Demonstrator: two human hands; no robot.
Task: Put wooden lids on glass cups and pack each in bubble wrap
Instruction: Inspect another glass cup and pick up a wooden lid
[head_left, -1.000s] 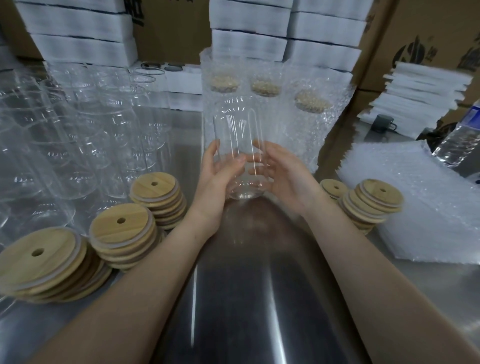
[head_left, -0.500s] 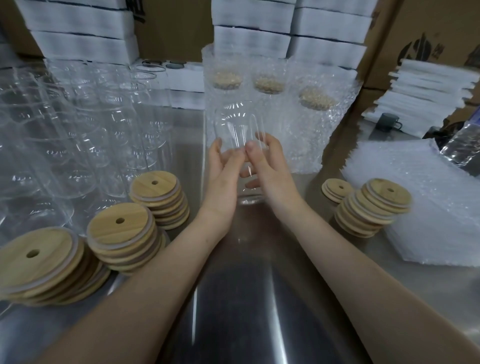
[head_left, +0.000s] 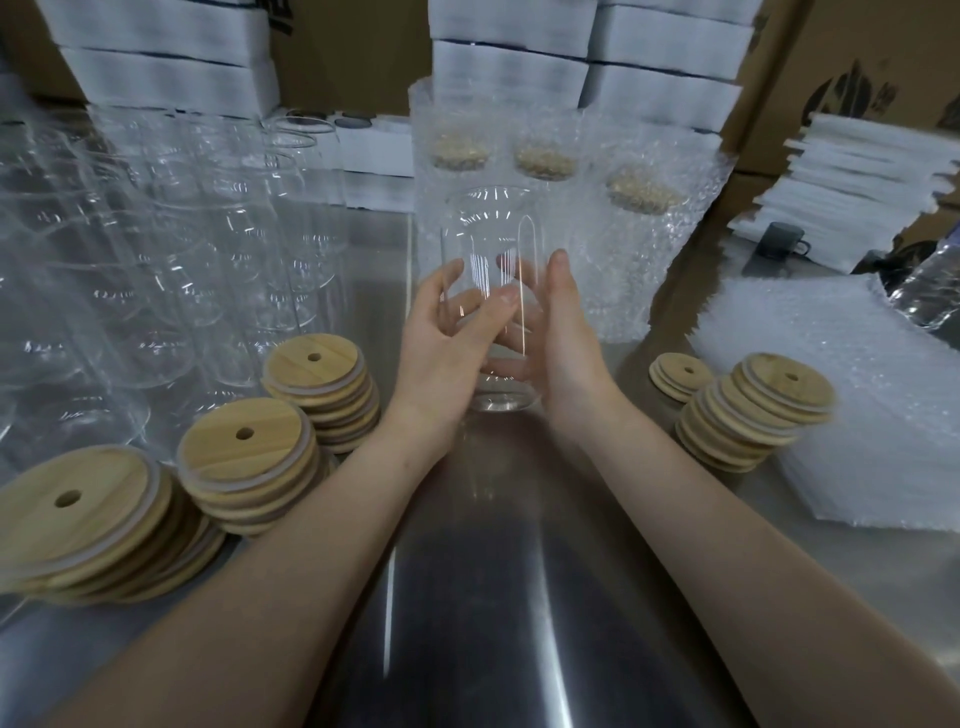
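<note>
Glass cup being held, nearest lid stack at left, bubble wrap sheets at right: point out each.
glass cup (head_left: 488, 228), head view, upper wall
lid stack (head_left: 104, 519), head view, top lid's wooden face
bubble wrap sheets (head_left: 883, 441), head view, top sheet of the pile

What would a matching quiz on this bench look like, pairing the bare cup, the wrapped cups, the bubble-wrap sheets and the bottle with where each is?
Things:
1. cup
2. wrapped cups
3. sheets
4. bottle

Places:
A. at the far right edge, beyond the stack
B. held between the left hand and right hand
C. stacked flat on the right
D. standing behind the hands, lids on

Pairs: 1-B, 2-D, 3-C, 4-A.
</note>
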